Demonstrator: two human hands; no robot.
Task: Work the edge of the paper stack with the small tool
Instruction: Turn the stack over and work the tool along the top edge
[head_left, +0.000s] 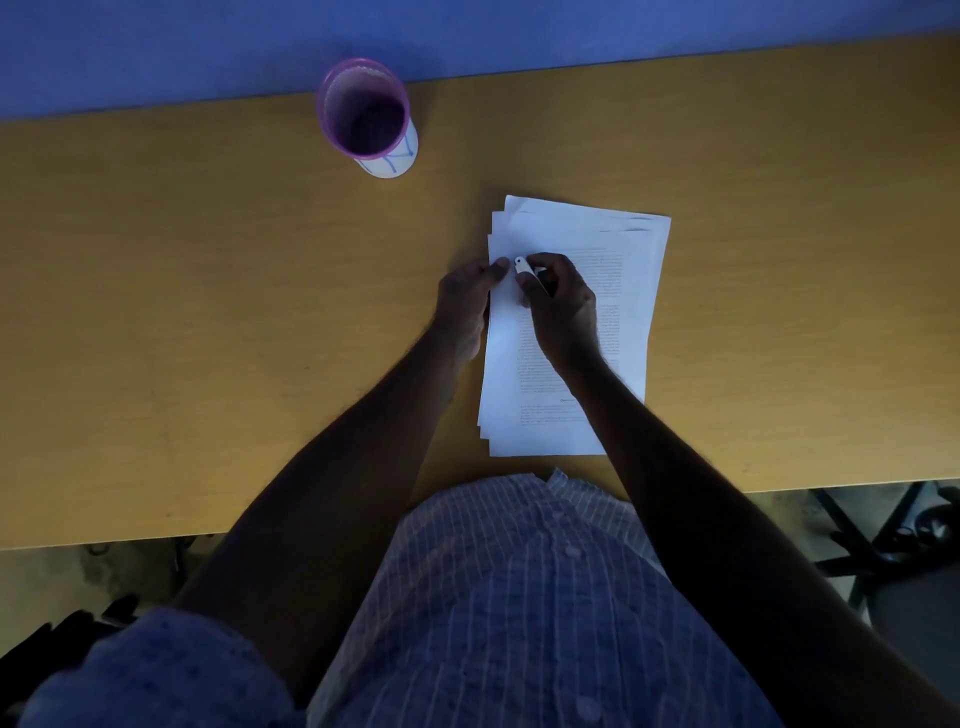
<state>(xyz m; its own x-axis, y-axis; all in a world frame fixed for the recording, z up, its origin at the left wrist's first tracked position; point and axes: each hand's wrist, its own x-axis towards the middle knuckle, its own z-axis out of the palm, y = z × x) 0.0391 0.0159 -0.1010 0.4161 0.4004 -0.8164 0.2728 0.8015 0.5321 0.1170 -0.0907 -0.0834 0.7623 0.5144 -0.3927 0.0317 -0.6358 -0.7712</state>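
— Count?
— One paper stack (576, 332) on the desk (208, 312); one small tool (522, 266); one cup (368, 118).
— Hands?
— My right hand (558, 301) pinches the tool at the stack's left edge; my left hand (462, 306) grips that edge.

Loose stack of white printed paper sheets (582, 332) lies flat on the table, edges fanned unevenly. Small white plastic tool (522, 266) sits tilted near the stack's left edge, partly hidden.

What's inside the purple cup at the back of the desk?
The purple-rimmed cup stands upright on the yellow wooden desk. From above, only a dark purple interior shows, with no item sticking out. The bottom is too shadowed to tell whether anything small lies there.
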